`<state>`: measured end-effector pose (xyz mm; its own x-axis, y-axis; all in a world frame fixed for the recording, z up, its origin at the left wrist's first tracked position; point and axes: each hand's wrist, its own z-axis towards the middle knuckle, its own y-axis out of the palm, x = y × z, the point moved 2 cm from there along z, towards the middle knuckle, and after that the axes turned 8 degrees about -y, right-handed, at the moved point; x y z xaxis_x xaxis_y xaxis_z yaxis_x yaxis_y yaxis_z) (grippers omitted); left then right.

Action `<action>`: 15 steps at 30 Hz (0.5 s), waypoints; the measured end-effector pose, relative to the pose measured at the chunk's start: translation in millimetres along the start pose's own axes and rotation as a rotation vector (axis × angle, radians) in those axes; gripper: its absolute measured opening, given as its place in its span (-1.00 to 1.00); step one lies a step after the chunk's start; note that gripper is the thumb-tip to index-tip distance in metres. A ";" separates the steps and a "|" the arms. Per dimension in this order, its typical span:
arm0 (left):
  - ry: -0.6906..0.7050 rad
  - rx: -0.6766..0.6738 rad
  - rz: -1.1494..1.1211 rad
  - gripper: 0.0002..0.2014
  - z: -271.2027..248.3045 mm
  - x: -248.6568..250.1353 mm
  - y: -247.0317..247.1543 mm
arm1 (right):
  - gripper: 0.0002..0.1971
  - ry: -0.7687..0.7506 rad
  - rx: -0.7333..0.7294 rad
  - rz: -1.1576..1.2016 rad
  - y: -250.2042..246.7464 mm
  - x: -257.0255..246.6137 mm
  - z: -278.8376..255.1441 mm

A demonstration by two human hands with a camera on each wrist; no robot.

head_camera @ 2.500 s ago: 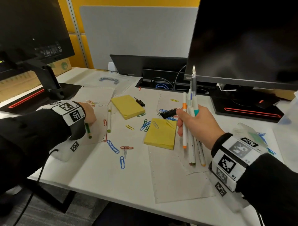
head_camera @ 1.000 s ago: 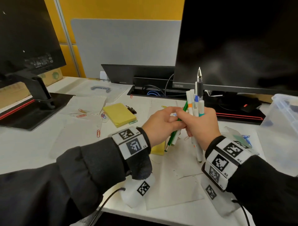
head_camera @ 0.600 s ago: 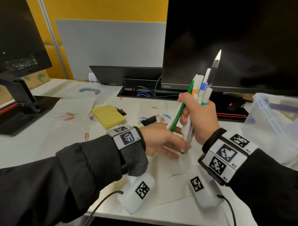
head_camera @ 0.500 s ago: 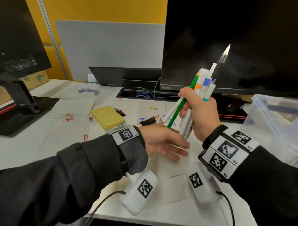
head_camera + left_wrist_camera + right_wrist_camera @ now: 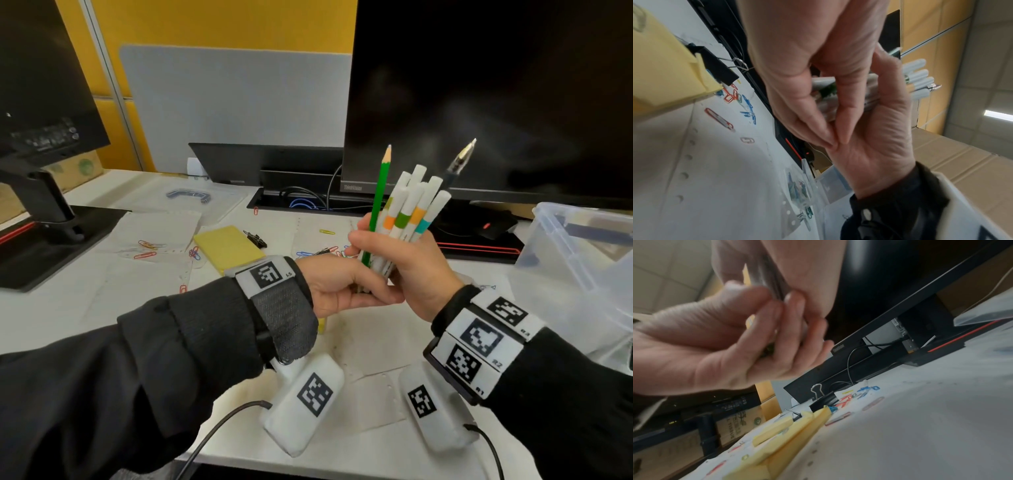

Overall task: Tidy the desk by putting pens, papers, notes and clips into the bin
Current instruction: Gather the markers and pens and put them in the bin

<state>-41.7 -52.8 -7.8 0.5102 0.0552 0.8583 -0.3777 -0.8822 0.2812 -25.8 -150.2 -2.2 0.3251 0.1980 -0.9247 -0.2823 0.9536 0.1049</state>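
My right hand (image 5: 411, 270) grips a bundle of white pens (image 5: 407, 212) upright above the desk, together with a green pencil (image 5: 378, 202) and a black pen with a metal tip (image 5: 460, 161). My left hand (image 5: 342, 287) is under it; thumb and fingers close round the bundle's lower ends, their tips meeting against the right palm in the left wrist view (image 5: 834, 141). The clear plastic bin (image 5: 582, 246) stands at the right edge. Yellow sticky note pads (image 5: 227, 246), binder clips (image 5: 256, 238), coloured paper clips (image 5: 145, 245) and perforated papers (image 5: 359, 359) lie on the desk.
A large black monitor (image 5: 479, 102) stands right behind the pens, its base with a red stripe (image 5: 479, 245) under it. A second monitor on a stand (image 5: 51, 205) is at the left. A cable tray (image 5: 301, 202) runs along the back.
My left hand has come up from below and closed round the bottom of the bundle. The green pencil now stands straighter and higher among the pens. The right hand has kept its grip.
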 end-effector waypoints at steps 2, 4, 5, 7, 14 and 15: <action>-0.008 0.005 0.015 -0.62 -0.5 -0.8 -0.5 | -0.84 0.008 -0.003 -0.016 -0.8 2.8 -0.8; -0.029 0.013 0.032 -0.62 -0.8 -2.3 -2.3 | -0.84 0.009 0.000 -0.046 -2.0 3.9 -1.3; -0.035 0.017 0.040 -0.61 -1.0 -2.7 -3.0 | -0.84 0.007 -0.001 -0.058 -2.5 4.2 -1.4; -0.042 0.017 0.051 -0.60 -1.8 -2.7 -3.2 | -0.83 0.008 -0.013 -0.067 -2.8 4.1 -2.2; 0.004 0.012 0.068 -0.54 -1.8 -1.2 2.4 | -0.70 -0.032 -0.026 -0.027 1.3 1.2 -5.1; 0.013 0.016 0.065 -0.53 -1.4 -1.2 3.1 | -0.70 -0.037 -0.017 -0.014 2.1 0.7 -5.2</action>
<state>-44.6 -55.0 -7.3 0.4746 0.0040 0.8802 -0.3971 -0.8914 0.2183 -30.9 -149.3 -4.5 0.3625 0.1932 -0.9117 -0.2926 0.9524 0.0855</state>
